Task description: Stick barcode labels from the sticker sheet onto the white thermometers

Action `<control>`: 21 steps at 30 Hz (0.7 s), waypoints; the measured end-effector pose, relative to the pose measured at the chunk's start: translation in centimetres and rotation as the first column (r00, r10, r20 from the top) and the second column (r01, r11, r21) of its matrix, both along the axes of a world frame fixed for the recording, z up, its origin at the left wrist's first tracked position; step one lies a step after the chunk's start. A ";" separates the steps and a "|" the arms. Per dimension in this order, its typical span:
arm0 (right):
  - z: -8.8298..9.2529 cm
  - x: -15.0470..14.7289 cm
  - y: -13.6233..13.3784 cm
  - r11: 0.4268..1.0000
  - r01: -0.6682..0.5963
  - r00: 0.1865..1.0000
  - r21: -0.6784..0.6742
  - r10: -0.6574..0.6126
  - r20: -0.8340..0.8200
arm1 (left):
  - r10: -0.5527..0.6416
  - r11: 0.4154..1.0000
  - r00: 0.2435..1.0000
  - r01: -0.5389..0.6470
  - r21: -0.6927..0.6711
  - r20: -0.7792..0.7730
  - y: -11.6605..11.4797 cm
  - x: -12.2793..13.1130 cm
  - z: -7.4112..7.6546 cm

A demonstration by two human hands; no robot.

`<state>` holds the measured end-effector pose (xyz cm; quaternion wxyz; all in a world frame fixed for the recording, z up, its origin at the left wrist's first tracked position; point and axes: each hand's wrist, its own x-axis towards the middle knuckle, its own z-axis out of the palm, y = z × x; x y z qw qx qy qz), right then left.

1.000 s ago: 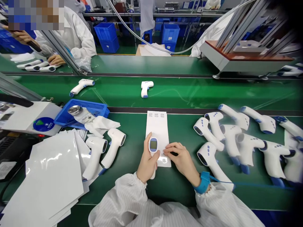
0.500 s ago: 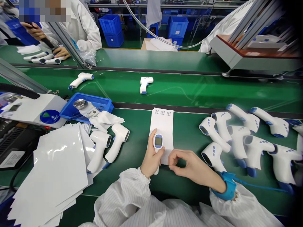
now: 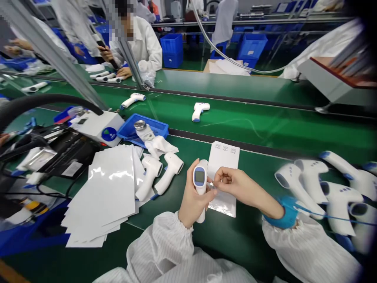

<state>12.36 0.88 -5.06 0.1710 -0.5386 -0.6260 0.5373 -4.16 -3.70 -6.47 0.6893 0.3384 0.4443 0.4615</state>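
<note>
My left hand (image 3: 193, 198) is wrapped round a white infrared thermometer (image 3: 201, 192), its grey screen facing me. Close beside it, my right hand (image 3: 231, 181) has thumb and fingertips pinched together at the thermometer's side; whatever sits in the pinch is too small to make out. Under both hands lies a white label sheet (image 3: 226, 157), with rows of small dark print along its far end. A teal strap (image 3: 284, 212) circles my right wrist. Several more thermometers (image 3: 341, 198) lie to the right, and two thermometers (image 3: 169, 173) rest on the left.
Blank white sheets (image 3: 103, 188) are piled at the left. Behind them stand a blue tray (image 3: 159, 127) with a metal-capped bottle and a white box (image 3: 100, 127). Two thermometers (image 3: 200, 112) lie on the green conveyor belt (image 3: 250, 122). A co-worker (image 3: 144, 47) sits across at the far left.
The view has swung left. My right hand has moved up from the label sheet's near end to the thermometer's side. The thermometer remains in my left hand.
</note>
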 end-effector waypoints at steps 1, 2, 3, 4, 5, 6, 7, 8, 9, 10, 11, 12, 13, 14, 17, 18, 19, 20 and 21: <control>0.4 -0.8 0.8 0.998 -0.064 0.998 -0.009 0.064 -0.020 | 0.048 0.999 0.998 -0.047 0.017 -0.030 0.0 -0.6 0.2; 0.8 -1.6 1.6 0.991 -0.130 0.990 -0.021 0.129 -0.049 | 0.090 0.996 0.994 -0.089 0.026 -0.062 0.0 -1.2 0.5; 1.2 -2.5 2.2 0.981 -0.191 0.979 -0.032 0.188 -0.084 | 0.127 0.992 0.987 -0.125 0.027 -0.095 -0.1 -1.8 0.7; 1.5 -3.4 2.9 0.968 -0.248 0.963 -0.040 0.242 -0.120 | 0.159 0.987 0.980 -0.157 0.023 -0.123 -0.2 -2.5 0.9; 1.7 -4.4 3.5 0.952 -0.303 0.943 -0.043 0.293 -0.157 | 0.191 0.982 0.971 -0.190 0.018 -0.144 -0.3 -3.2 1.2; 1.8 -5.5 4.2 0.934 -0.356 0.920 -0.039 0.343 -0.188 | 0.222 0.975 0.962 -0.223 0.012 -0.157 -0.4 -3.8 1.4; 1.7 -6.6 5.0 0.925 -0.380 0.908 -0.019 0.369 -0.200 | 0.258 0.966 0.953 -0.259 0.010 -0.162 -0.6 -4.5 1.5; 1.4 -7.9 5.9 0.930 -0.368 0.911 0.016 0.364 -0.191 | 0.294 0.955 0.942 -0.296 0.009 -0.161 -0.7 -5.1 1.7; 0.9 -9.2 6.9 0.945 -0.322 0.930 0.063 0.328 -0.165 | 0.328 0.944 0.931 -0.331 0.007 -0.157 -0.8 -5.7 1.8; 0.2 -10.6 8.0 0.962 -0.246 0.957 0.122 0.261 -0.129 | 0.360 0.932 0.921 -0.363 0.007 -0.152 -0.9 -6.2 1.9; -0.6 -12.1 9.2 0.970 -0.148 0.981 0.191 0.168 -0.094 | 0.386 0.921 0.910 -0.390 0.006 -0.149 -1.0 -6.7 2.0; -1.5 -13.5 10.5 0.967 -0.065 0.994 0.247 0.085 -0.072 | 0.408 0.911 0.901 -0.412 0.005 -0.148 -1.1 -7.1 2.1; -2.3 -14.8 11.7 0.957 -0.004 0.998 0.291 0.022 -0.059 | 0.426 0.902 0.892 -0.431 0.004 -0.151 -1.2 -7.5 2.1; -3.1 -15.9 12.7 0.948 0.029 0.999 0.318 -0.014 -0.051 | 0.440 0.896 0.885 -0.445 0.002 -0.154 -1.3 -7.9 2.1; -4.6 -18.0 14.5 0.924 0.064 0.998 0.378 -0.052 -0.041 | 0.465 0.880 0.871 -0.474 -0.024 -0.158 -1.6 -9.0 1.8; -4.8 -18.1 14.7 0.913 0.068 0.998 0.403 -0.055 -0.044 | 0.476 0.873 0.865 -0.486 -0.034 -0.157 -1.8 -9.3 1.6; -4.8 -18.0 14.6 0.896 0.077 0.997 0.437 -0.060 -0.053 | 0.484 0.868 0.861 -0.495 -0.044 -0.154 -1.9 -9.7 1.4; -4.7 -17.7 14.4 0.873 0.095 0.995 0.478 -0.070 -0.071 | 0.491 0.863 0.858 -0.503 -0.052 -0.152 -2.0 -10.0 1.1; -4.4 -17.4 14.2 0.843 0.119 0.992 0.524 -0.081 -0.096 | 0.498 0.858 0.854 -0.510 -0.056 -0.150 -2.0 -10.2 0.9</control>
